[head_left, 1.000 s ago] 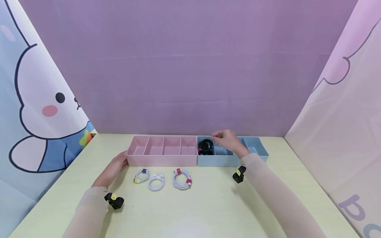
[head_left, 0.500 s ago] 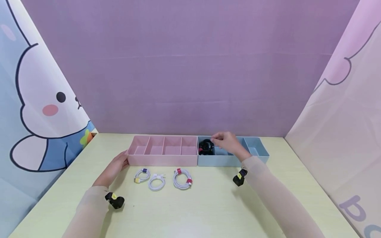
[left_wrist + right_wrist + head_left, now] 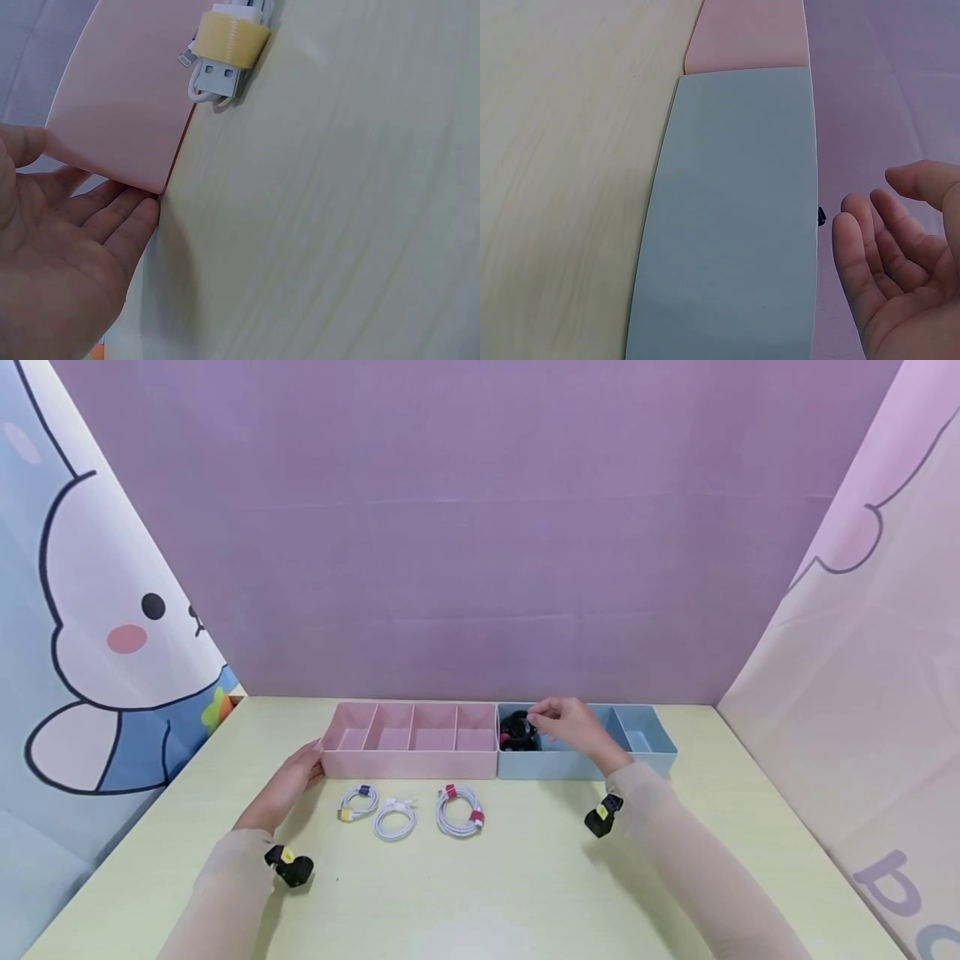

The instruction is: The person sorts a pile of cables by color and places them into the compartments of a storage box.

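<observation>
At the left end of the pink divided box (image 3: 408, 766), my left hand (image 3: 294, 775) rests its fingertips against the end wall. The left wrist view shows those fingers (image 3: 124, 225) nearly straight at the lower corner, the thumb by the rim. Over the blue divided box (image 3: 551, 767) hovers my right hand (image 3: 573, 727), fingers loosely bent. A gap parts thumb and fingers in the right wrist view, with nothing held there. Just left of its fingertips, a coiled black cable (image 3: 516, 732) with a bit of red lies in the leftmost blue compartment. My hand hides part of the blue box.
Three coiled white cables lie in front of the pink box: one with blue and yellow ties (image 3: 358, 803), one with a white tie (image 3: 393, 821), one with red ties (image 3: 459, 812). The boxes stand end to end before a purple backdrop (image 3: 480, 568).
My right hand has dipped slightly and shifted a little left, closer to the black cable. The left hand and the white cables stay where they were.
</observation>
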Available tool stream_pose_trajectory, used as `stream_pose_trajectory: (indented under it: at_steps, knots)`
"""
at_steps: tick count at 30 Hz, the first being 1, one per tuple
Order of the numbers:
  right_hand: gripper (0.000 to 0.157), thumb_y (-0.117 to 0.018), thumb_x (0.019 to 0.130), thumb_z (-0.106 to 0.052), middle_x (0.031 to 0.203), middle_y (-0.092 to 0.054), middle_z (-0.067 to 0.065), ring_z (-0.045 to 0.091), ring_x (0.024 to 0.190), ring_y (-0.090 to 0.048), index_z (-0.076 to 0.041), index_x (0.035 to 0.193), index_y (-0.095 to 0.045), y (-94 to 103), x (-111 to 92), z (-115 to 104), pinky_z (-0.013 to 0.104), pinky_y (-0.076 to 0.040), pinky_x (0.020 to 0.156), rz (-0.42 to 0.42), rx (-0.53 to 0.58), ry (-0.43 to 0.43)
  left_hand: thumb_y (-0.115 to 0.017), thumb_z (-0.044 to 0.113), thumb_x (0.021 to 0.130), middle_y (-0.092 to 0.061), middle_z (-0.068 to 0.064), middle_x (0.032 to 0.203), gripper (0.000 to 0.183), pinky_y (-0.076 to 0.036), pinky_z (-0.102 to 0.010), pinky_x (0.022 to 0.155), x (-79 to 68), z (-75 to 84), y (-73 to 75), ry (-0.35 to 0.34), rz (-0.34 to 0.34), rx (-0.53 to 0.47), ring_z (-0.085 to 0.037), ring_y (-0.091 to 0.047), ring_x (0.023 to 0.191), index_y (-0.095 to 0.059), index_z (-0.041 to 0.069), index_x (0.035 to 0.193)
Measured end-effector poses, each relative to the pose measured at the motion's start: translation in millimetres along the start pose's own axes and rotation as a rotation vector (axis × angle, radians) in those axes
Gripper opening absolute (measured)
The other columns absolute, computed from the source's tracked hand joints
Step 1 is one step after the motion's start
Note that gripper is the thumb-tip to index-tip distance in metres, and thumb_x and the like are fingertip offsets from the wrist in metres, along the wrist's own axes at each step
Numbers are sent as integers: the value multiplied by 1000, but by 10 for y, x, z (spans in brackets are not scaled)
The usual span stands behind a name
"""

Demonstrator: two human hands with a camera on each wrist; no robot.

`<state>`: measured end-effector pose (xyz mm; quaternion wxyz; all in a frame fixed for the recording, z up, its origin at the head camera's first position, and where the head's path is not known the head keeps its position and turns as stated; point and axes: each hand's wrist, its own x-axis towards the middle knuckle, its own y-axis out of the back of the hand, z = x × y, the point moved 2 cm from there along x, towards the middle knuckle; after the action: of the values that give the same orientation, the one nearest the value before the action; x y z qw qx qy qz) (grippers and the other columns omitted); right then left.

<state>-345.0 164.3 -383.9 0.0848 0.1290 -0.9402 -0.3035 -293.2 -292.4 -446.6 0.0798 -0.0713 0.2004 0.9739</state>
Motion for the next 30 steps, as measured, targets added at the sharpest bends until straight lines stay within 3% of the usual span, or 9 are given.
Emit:
stream_pose_trajectory:
  at_steps: [14,20,23,30]
  knots:
    - [28,-66,99,-30,98,-70,18,31,84,-66,-8,116,-71,-72,-85,-67,42,-60,76,-28,35,39,-18,45,110,-8,-26,164,69,-21,-52,121,-2,-15,-3,22,9,4,-42,-18,148,0,0,159]
    - [25,-66,99,-30,104,-70,19,33,88,-68,-13,115,-72,-119,-110,-64,42,-61,80,-56,49,40,-17,49,109,-8,-25,164,71,-21,-52,121,-14,-10,-5,34,12,16,-42,-18,148,0,2,160]
    - [25,-66,99,-32,104,-71,17,32,86,-68,-15,116,-72,-151,-135,-75,44,-60,80,-73,29,34,-17,50,109,-8,-24,164,72,-21,-52,121,-14,-13,-7,36,14,18,-42,-17,149,0,2,160]
    - [34,-67,98,-32,100,-72,15,36,85,-66,-6,120,-70,-241,-188,-91,54,-57,80,-126,42,45,-18,47,110,-8,-25,164,70,-21,-52,121,-10,-14,-10,9,10,4,-42,-17,149,0,1,159]
